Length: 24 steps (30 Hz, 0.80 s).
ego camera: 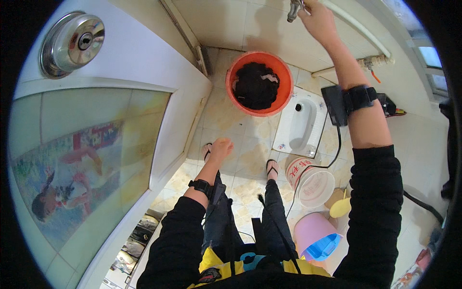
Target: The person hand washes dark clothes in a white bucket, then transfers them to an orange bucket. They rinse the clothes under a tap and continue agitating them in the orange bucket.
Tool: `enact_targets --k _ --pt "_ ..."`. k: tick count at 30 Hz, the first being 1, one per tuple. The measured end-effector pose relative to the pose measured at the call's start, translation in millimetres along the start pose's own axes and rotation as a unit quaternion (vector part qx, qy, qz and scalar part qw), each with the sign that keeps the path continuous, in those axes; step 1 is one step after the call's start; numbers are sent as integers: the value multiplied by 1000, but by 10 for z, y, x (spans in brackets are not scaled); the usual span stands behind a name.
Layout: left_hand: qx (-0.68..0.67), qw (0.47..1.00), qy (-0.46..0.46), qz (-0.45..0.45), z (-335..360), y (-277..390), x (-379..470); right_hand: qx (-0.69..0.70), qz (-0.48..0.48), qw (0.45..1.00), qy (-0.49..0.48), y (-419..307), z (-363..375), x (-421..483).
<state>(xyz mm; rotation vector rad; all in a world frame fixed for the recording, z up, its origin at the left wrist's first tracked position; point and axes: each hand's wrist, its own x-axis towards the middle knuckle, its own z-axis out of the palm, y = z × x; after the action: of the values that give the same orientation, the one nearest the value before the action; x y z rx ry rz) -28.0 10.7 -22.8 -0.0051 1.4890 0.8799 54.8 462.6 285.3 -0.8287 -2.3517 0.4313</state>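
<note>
Up at the top wall, my right hand has its fingers on a metal water tap; the tap's handle is partly hidden by the fingers. My left hand hangs over the tiled floor with its fingers loosely curled, and no object shows in it. An orange-red plastic basin stands on the floor by the wall, below and left of the tap. Dark, bunched fabric lies inside it, with a small pale pink patch on top.
A white squat toilet is set in the floor right of the basin. Nearer stand a white bucket with red writing, a yellow dipper and a pink bucket holding a blue container. A white door with a round knob fills the left.
</note>
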Motion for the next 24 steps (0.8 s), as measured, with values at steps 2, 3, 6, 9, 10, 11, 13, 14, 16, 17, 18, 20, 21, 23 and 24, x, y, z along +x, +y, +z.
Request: enact_targets --k 2,3,6,9,10,11,13,14,16,17,18,20,21,23,24 --pt "-20 998 51 22 37 108 -115 34 111 988 -99 52 -87 44" --pt "9 997 69 33 34 140 -160 57 89 990 -90 68 -94 42" --pt "46 995 74 56 -39 185 -198 110 31 989 -98 156 -128 65" --pt "40 995 83 38 -136 149 -161 156 52 979 -116 286 -126 78" --pt "37 995 80 36 -169 131 -151 216 38 966 -138 322 -109 94" --pt "30 996 78 18 -188 114 -141 217 48 964 -143 364 -108 92" --pt "47 996 71 37 -216 90 -114 218 68 961 -153 422 -121 90" --pt "56 995 74 30 -222 82 -94 209 40 965 -153 436 -128 95" --pt "94 994 61 16 -233 67 -48 192 -15 969 -153 426 -153 92" --pt "113 991 65 21 -248 56 -14 171 -14 973 -154 402 -167 89" --pt "106 992 65 13 -256 46 14 151 -13 976 -155 382 -193 89" --pt "88 992 82 32 -307 12 87 156 -5 975 -159 329 -219 91" --pt "123 988 77 53 -348 -7 130 183 3 970 -163 313 -223 94" --pt "189 977 44 87 -439 -14 207 188 12 972 -144 339 -208 68" --pt "272 950 47 144 -469 -19 239 165 12 979 -122 380 -165 25"
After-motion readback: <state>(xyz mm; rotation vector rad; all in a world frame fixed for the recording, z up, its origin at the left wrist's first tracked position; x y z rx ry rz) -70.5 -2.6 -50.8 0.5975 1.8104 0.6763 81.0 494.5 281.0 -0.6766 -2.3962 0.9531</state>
